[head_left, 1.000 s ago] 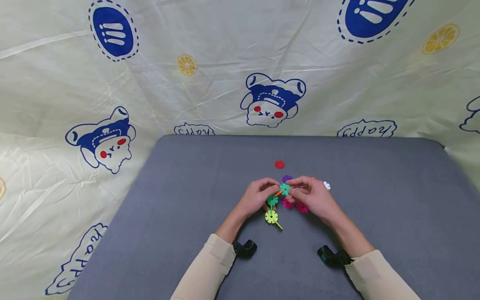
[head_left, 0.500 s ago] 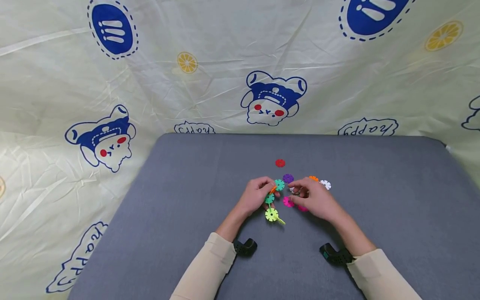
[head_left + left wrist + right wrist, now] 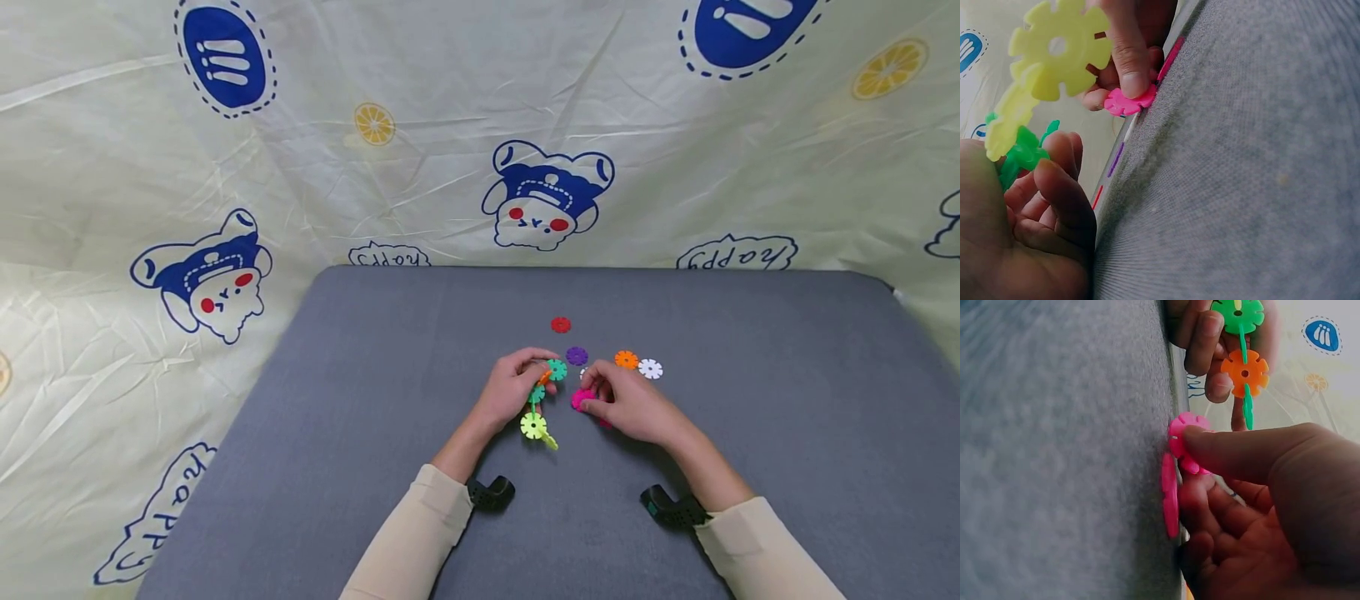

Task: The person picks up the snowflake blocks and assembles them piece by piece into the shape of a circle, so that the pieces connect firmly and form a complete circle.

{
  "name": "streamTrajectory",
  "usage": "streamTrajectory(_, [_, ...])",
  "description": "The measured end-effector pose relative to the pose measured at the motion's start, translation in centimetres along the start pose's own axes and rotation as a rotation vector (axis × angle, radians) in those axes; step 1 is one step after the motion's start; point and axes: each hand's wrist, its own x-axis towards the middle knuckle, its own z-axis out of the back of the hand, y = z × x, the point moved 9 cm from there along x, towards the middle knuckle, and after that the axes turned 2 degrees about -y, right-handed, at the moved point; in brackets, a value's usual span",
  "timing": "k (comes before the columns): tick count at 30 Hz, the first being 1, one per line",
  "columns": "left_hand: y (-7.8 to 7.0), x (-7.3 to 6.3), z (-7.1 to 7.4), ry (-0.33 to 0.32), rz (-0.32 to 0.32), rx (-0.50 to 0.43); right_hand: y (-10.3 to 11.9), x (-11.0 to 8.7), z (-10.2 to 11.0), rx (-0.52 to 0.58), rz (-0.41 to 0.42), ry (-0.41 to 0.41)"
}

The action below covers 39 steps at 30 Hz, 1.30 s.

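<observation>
Pinching a pink disc [image 3: 580, 400] in the right hand [image 3: 630, 403], thus nearer that one, at about three o'clock from the left hand [image 3: 512, 390]. Gripping a chain of discs [image 3: 537, 393] in the latter, strung lengthwise from one to seven o'clock, near the pink disc.

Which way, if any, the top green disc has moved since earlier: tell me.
Yes: the top green disc has moved left in the head view, judged against the unmoved red disc.
</observation>
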Motion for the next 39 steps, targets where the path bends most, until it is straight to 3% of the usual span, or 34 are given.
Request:
streamTrajectory(4, [0.1, 0.0, -0.1, 0.017, 0.009, -0.012, 0.0, 0.1, 0.2, 0.061, -0.001, -0.015])
streamTrajectory(8, [-0.2, 0.0, -0.2, 0.027, 0.021, -0.015, 0.1, 0.2, 1.0, 0.107, 0.000, -0.086])
streamTrajectory(14, [-2.3, -0.9, -0.3, 0.020, 0.025, -0.006, 0.4, 0.1, 2.1, 0.141, -0.021, -0.172])
streamTrajectory(23, [-3.2, -1.2, -0.4, 0.030, 0.000, 0.008, 0.6, 0.1, 2.0, 0.166, -0.016, -0.184])
streamTrajectory(31, [-4.1, -1.2, -0.7, 0.082, -0.058, 0.070, 1.2, 0.1, 1.6, 0.154, 0.009, -0.183])
streamTrajectory(39, [-3.7, -1.3, -0.7, 0.088, -0.024, 0.095, 2.0, 0.1, 1.0, 0.206, 0.065, -0.199])
